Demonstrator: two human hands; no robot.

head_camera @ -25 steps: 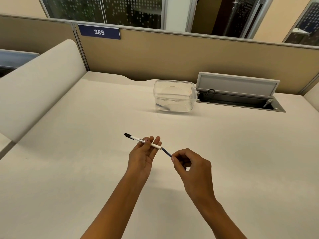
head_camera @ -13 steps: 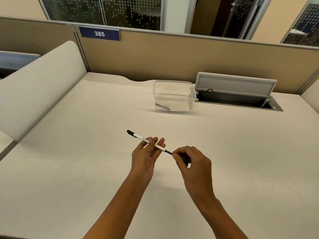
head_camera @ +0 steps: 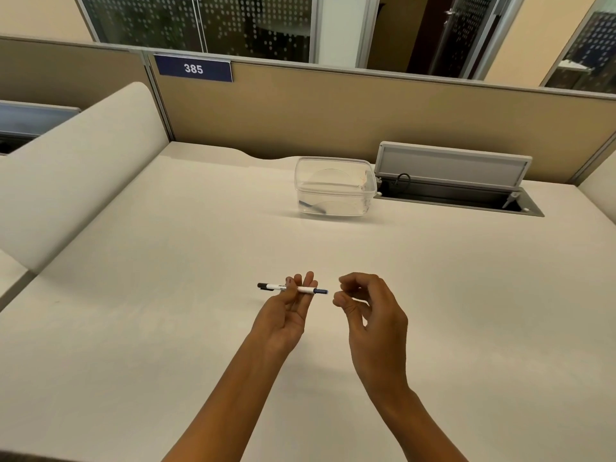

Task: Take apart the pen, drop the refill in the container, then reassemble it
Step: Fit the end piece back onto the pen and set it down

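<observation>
Off the pen [head_camera: 273, 287]'s blue tip now, my right hand [head_camera: 370, 315] hangs just beside it, fingers loosely curled, empty — my left hand [head_camera: 286, 316] pinches the barrel above the table [head_camera: 166, 328], container [head_camera: 335, 185] well beyond.

Desk: wide cream laminate desktop [head_camera: 150, 345]
Partition: tan fabric divider panel [head_camera: 333, 111] (its blue number plate [head_camera: 194, 68] reads 385)
Beyond: dot-frosted glass walls [head_camera: 240, 21]

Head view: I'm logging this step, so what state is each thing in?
pen: held level above the desk, short blue end showing.
left hand: fingertips pinch the pen's barrel.
right hand: loosely curled, empty, clear of it.
container: upright, thin dark item inside.
cable hatch: lid raised.
</observation>
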